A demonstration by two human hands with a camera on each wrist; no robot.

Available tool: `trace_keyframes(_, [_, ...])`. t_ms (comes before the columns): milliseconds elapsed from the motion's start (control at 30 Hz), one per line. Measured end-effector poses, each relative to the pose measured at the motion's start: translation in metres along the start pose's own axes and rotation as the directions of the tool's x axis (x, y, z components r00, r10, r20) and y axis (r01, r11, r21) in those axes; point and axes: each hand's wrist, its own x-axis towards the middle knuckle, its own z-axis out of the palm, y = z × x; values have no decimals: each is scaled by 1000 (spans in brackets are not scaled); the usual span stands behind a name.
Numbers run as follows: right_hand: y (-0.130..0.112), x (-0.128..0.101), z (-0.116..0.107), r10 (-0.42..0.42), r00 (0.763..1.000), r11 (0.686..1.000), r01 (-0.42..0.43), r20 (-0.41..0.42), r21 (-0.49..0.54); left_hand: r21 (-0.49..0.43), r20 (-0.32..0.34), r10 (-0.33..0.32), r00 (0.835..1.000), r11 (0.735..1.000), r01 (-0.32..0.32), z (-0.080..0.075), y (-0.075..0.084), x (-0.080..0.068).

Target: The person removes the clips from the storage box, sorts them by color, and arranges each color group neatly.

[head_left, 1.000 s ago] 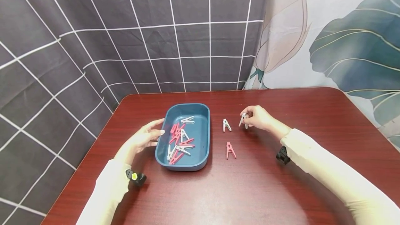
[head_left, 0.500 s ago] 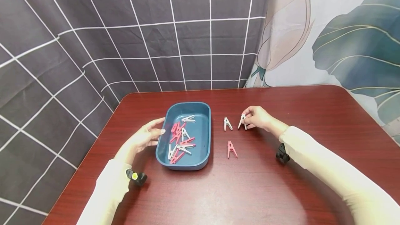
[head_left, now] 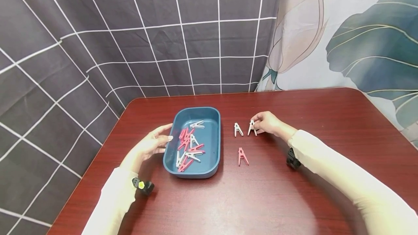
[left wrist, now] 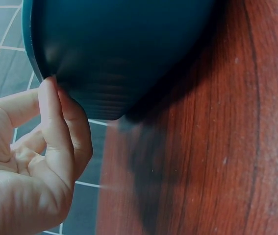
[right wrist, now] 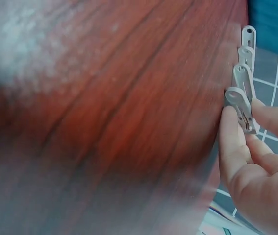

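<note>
A blue plastic bin (head_left: pixel 209 137) stands on the table, with several pink-red and white clothespins (head_left: pixel 194 156) lying in it. My left hand (head_left: pixel 151 145) holds the bin's left rim with thumb and fingers; in the left wrist view its fingertips meet the bin's edge. To the right of the bin, my right hand (head_left: pixel 268 122) pinches a white clothespin (head_left: pixel 251 127) by its upper part, legs pointing down at the tabletop. Just left of it stands another white clothespin (head_left: pixel 238 129), legs spread. A pink-red clothespin (head_left: pixel 242 156) is nearer the front, in the same pose.
The dark red wooden table (head_left: pixel 261 198) has its far edge against a grey grid-patterned cloth (head_left: pixel 202 39). A white cloth with a flower and leaf print (head_left: pixel 300 46) hangs behind on the right. Both wrists wear small black cameras (head_left: pixel 292 159).
My right hand has moved slightly left, bringing its white clothespin down to the tabletop closer to the other white one. The left hand and bin have stayed in place.
</note>
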Motion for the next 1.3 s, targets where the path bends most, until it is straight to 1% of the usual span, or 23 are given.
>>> trace_keyframes(133, [1,2,-1,5,1000,1000,-4,6,-26,7,-8,1,1000,1000,-1,1,-1,0])
trace_keyframes(267, [3,5,-1,12,1000,1000,-12,13,-22,9,-17,-2,1000,1000,2,1,-1,0])
trace_keyframes(500, [4,6,-1,-7,1000,997,9,16,-80,19,-22,-6,1000,1000,6,0,-1,-1])
trace_keyframes(567, [4,6,-1,-9,1000,997,10,14,-83,19,-23,-4,1000,1000,5,0,-1,-1])
trace_keyframes(733, [4,6,0,-9,1000,996,9,-4,-87,12,-13,1,1000,1000,-1,0,-1,0])
trace_keyframes(900, [-4,2,-2,-33,998,987,22,-60,-162,13,-13,-4,1000,1000,4,1,0,0])
trace_keyframes(1033, [-14,-1,-3,-73,992,973,48,-106,-228,20,-17,-3,1000,1000,3,1,-1,1])
trace_keyframes(1200, [-33,-3,-2,-169,976,947,123,-135,-298,21,-29,-6,1000,1000,7,0,-2,1])
trace_keyframes(1300, [-45,-6,-1,-212,966,928,152,-148,-339,18,-33,-6,999,1000,7,1,-3,1])
